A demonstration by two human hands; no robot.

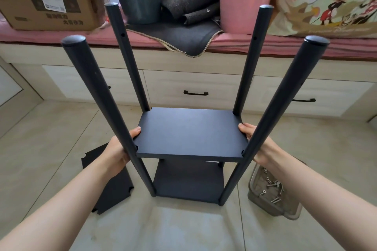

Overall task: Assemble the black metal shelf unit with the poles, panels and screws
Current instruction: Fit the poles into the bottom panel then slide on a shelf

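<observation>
- Shelf frame [189, 169] stands on the floor: four poles, bottom panel [187, 181] fitted.
- Middle panel [189, 134] sits between the poles; left hand [120, 149] and right hand [255, 138] each grip an edge.
- Spare panel [114, 185] lies left; screws [273, 189] wait right, unused.

Head view, forward-down, close above hands [120, 152]

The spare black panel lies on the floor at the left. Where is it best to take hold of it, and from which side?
Probably the spare panel is best gripped at its long right edge, coming from the shelf side. It lies flat on the tiles, so a hand must pinch an edge. The corner notches are awkward, and the left hand hovers above it.
</observation>
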